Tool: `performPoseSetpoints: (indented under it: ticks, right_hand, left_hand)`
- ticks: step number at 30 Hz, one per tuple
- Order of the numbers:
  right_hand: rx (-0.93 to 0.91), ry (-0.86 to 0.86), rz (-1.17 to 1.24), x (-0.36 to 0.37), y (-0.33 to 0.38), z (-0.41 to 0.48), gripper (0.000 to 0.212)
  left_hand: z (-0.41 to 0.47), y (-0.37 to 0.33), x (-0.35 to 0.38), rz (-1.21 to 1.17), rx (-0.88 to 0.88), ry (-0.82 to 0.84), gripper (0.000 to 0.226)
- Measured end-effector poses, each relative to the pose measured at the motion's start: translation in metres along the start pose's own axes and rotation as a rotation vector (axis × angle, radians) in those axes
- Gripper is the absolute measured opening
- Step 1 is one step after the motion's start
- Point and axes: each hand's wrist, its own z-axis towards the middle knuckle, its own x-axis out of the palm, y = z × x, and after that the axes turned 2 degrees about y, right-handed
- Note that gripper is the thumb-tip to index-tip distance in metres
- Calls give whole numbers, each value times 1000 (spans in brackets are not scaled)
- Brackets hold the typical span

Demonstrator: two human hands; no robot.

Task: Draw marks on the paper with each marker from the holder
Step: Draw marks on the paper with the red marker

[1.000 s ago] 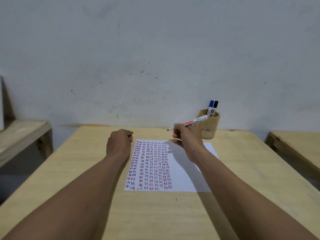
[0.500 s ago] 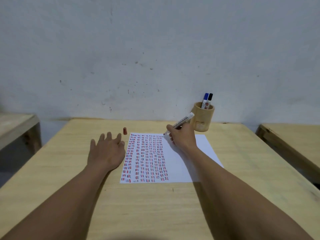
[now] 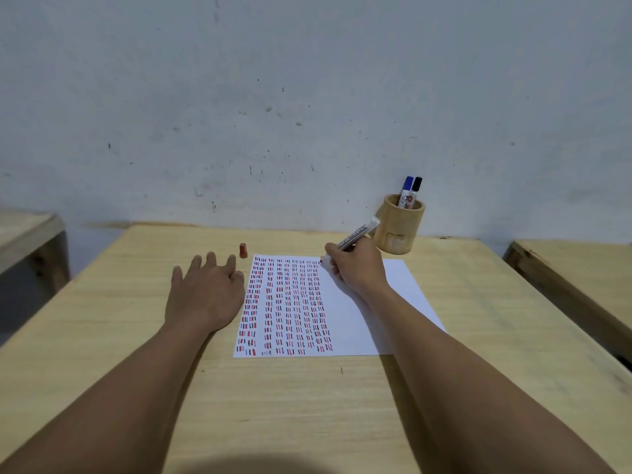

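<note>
A white sheet of paper (image 3: pixel 386 302) lies on the wooden table (image 3: pixel 478 319), its left part filled with columns of short red, blue and black marks. My right hand (image 3: pixel 355 268) grips an uncapped white marker (image 3: pixel 357 237), tip touching the paper's top edge beside the last column. My left hand (image 3: pixel 205 295) rests flat on the table just left of the paper, fingers spread. A small red cap (image 3: pixel 243 250) stands upright beyond its fingertips. A wooden holder (image 3: pixel 398 230) at the back right holds a blue-capped marker (image 3: pixel 406 189) and a black-capped marker (image 3: pixel 415 191).
A grey-white wall rises straight behind the table. Other wooden tables stand at the far left (image 3: pixel 27 234) and far right (image 3: pixel 574 268), with gaps between them and mine.
My left hand set the red cap on the table, opened and laid itself flat. My right hand lowered the marker from the air until its tip reached the paper.
</note>
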Motion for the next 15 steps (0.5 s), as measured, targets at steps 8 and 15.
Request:
performPoseSetpoints:
  ticks: [8,15]
  right_hand:
    - [1,31,-9,-1,0,2,26]
    - [-18,29,-3,-2,-1,1,26]
  left_hand:
    - [0,0,0,-7,-6,3,60]
    - [-2,-1,-2,-7,-3,-9,59]
